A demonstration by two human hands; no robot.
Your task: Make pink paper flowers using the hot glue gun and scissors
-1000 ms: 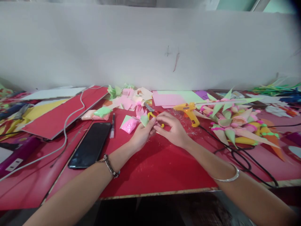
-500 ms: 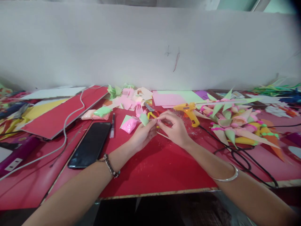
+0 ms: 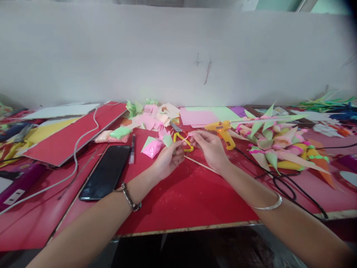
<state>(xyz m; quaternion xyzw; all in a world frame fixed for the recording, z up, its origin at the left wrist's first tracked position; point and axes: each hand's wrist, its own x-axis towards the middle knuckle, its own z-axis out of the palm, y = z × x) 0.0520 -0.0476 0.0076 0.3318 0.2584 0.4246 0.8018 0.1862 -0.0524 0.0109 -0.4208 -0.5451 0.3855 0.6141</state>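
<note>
My left hand [image 3: 166, 160] is closed, thumb and fingertips together, around a small paper flower [image 3: 167, 140] with green and pink parts showing above the thumb. A thin pale stick [image 3: 202, 165] slants from beside its fingers toward my right wrist; whether the stick joins the flower is hidden. My right hand [image 3: 209, 148] pinches a bit of pink clay-like material [image 3: 189, 134]. A thin pink strand spans the gap between both hands' fingertips. Yellow-handled scissors [image 3: 190, 148] lie just behind the fingers. Beside the left hand rests a bag of bright pink material [image 3: 152, 149].
A yellow glue gun [image 3: 223, 131] with a black cord lies right of my hands, before a pile of paper flowers [image 3: 275, 143]. At left are a phone [image 3: 106, 173], a pen [image 3: 132, 149], a red board [image 3: 75, 134] and a white cable. Paper scraps [image 3: 150, 118] lie behind.
My fingertips have drawn slightly apart, the right hand moving up and right, and a pink strand now shows between them. The scissors' yellow handles show more.
</note>
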